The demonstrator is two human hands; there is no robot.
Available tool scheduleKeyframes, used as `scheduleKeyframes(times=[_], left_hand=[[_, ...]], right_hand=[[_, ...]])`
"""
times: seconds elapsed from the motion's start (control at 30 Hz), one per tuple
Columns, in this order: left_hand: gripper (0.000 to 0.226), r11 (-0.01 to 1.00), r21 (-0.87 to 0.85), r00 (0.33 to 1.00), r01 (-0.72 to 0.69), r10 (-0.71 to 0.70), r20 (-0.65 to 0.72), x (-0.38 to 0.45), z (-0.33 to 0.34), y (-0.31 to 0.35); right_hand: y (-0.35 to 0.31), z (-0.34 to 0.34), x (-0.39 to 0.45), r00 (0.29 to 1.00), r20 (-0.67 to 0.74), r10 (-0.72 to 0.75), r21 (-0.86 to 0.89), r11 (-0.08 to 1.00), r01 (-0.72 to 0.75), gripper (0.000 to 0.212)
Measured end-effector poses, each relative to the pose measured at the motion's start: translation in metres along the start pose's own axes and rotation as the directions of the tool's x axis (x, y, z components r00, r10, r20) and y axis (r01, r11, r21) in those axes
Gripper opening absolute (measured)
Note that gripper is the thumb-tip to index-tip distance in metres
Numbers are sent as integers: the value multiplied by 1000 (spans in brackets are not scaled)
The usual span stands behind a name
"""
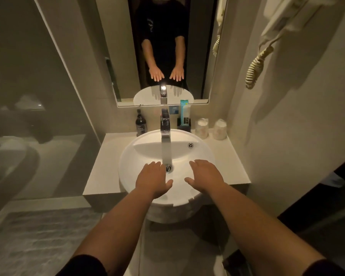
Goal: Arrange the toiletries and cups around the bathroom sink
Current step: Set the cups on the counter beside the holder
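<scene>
My left hand (152, 179) and my right hand (206, 175) hover flat, palms down, over the round white sink (143, 148), fingers spread and holding nothing. A dark pump bottle (141, 123) stands at the back left of the counter. A teal toiletry packet (185, 110) sticks up from a black holder (184, 124) to the right of the chrome faucet (165, 124). Two wrapped, upside-down cups (202, 128) (220, 129) sit side by side at the back right.
A white counter (106, 166) surrounds the basin. A mirror (163, 46) hangs behind it, reflecting my arms. A wall hair dryer (287, 18) with a coiled cord (255, 66) hangs at the upper right. A glass partition (28, 96) stands at the left.
</scene>
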State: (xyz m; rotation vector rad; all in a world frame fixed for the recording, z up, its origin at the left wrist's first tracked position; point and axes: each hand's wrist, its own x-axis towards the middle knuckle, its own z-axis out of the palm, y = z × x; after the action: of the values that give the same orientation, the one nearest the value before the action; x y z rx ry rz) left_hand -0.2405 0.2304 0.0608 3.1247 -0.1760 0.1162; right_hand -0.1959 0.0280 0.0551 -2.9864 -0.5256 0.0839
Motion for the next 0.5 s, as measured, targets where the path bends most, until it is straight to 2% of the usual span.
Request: scheduleKeyframes(times=[0.3,0.5], left_hand=[[49,993,-67,995,-100,99,-14,34,2,12],[49,972,-76,975,-223,223,-11,81,9,45]], right_hand=[[20,-8,-6,991,-15,133,12,991,-133,66],[57,-20,4,980,-8,197,17,980,-197,64]])
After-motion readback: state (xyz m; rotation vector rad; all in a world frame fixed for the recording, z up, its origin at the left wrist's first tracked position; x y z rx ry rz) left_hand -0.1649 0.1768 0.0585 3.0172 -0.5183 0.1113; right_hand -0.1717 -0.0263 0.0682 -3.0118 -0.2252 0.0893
